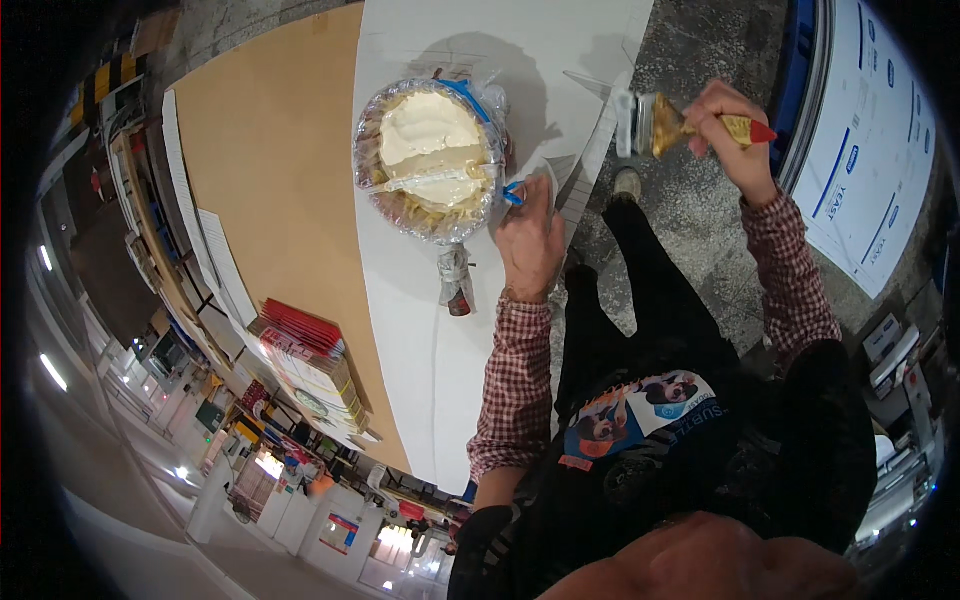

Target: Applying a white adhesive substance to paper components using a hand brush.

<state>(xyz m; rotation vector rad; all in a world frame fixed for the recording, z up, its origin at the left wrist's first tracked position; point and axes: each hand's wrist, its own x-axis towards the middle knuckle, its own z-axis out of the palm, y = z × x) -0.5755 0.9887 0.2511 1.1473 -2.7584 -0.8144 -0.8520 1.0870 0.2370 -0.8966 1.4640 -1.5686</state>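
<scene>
Head view, looking down. The right hand (735, 130) holds a flat paintbrush (660, 122) clear of the desk (420, 340), its fingers clamped on the gold and red handle, bristles pointing towards the white sheet. The left hand (530, 240) rests on the sheet at the desk edge, just beside a round tub (432, 160) lined with clear plastic film and filled with pale cream paste; its fingers lie together and bent, apparently pressing the sheet, though whether they pinch the blue strip at the tub's rim cannot be told. A stack of red-edged booklets (310, 360) lies well apart on the brown board. To load the brush well, steady the tub, dip only the bristle tips, and wipe excess on the rim.
</scene>
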